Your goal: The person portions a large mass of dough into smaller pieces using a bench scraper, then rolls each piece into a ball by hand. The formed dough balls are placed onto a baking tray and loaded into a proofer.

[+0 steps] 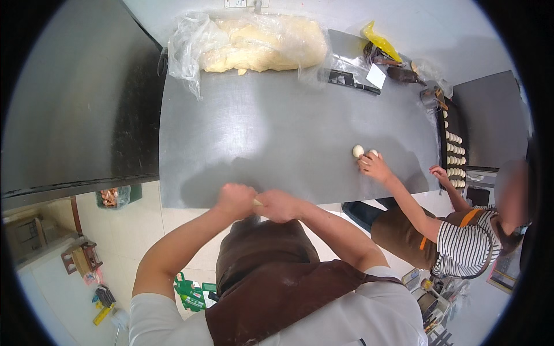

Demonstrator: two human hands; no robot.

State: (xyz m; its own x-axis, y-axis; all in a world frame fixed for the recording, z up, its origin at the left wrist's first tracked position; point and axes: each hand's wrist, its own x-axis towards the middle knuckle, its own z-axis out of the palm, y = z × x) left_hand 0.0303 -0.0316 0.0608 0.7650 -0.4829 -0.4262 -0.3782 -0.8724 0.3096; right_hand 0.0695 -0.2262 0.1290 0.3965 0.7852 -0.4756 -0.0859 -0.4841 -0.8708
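Note:
My left hand (237,201) and my right hand (281,205) meet at the near edge of the metal worktable (277,129). Both are closed around one small piece of pale dough (257,202), of which only a bit shows between them. A large mass of yellowish dough (268,43) lies under clear plastic film at the table's far side. On the right part of the table sits a round dough ball (358,151), next to a co-worker's hand (375,167) that touches another ball (373,153).
A black-handled cleaver (352,83) lies at the back, near a white card (376,76) and a dark bottle (404,75). Along the right edge stands a dark tray (442,147) with rows of dough balls (456,160). The co-worker stands close on the right.

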